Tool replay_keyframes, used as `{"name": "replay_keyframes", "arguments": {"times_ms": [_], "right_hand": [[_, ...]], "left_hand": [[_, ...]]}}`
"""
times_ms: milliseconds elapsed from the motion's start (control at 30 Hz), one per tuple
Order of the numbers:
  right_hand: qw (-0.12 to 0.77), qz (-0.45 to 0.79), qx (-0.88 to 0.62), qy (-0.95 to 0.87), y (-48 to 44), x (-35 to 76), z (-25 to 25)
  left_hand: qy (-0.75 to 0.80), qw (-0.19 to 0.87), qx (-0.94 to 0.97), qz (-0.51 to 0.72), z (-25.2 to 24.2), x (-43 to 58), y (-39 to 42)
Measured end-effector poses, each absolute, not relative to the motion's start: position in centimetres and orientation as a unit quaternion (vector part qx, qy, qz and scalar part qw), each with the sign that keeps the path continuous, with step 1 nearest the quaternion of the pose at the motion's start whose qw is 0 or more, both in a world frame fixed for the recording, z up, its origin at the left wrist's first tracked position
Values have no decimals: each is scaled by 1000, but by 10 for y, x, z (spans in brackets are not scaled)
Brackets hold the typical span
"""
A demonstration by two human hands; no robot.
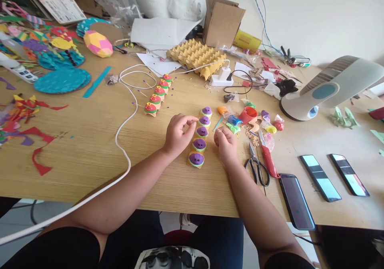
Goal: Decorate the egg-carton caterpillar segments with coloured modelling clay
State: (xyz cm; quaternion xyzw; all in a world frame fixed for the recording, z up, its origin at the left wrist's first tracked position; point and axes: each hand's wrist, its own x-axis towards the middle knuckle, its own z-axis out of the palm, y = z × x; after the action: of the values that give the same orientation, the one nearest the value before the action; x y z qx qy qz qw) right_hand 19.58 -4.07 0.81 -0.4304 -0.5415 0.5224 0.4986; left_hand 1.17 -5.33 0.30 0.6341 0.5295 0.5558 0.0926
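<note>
In front of me stands an egg-carton strip (200,144) topped with several purple clay domes, edged in light green, with small dark faces. My left hand (179,135) is at its left side, index finger and thumb apart, the fingertip at or touching the second dome from the far end. To the right of the strip, my right hand (225,143) rests with curled fingers; whatever they hold, if anything, is hidden. A similar strip with red and green domes (159,95) lies farther back on the left, with thin purple-tipped sticks around it.
Scissors (256,167), a red-handled knife (269,161) and phones (321,178) lie to the right. Bagged clay (234,119) and a red cup (247,115) sit beyond my right hand. A fan (327,87), egg tray (195,57) and white cable (129,157) also occupy the table.
</note>
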Motion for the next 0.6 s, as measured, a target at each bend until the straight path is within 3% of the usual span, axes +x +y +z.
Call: {"name": "replay_keyframes", "arguments": {"times_ms": [167, 333, 600], "right_hand": [[519, 611, -379, -462, -42, 195, 17], [486, 661, -372, -435, -43, 195, 23], [457, 527, -393, -599, -47, 196, 20]], "left_hand": [[504, 60, 670, 541, 5, 13, -55], [490, 35, 686, 537, 9, 14, -59], [422, 24, 759, 495, 20, 16, -63]]}}
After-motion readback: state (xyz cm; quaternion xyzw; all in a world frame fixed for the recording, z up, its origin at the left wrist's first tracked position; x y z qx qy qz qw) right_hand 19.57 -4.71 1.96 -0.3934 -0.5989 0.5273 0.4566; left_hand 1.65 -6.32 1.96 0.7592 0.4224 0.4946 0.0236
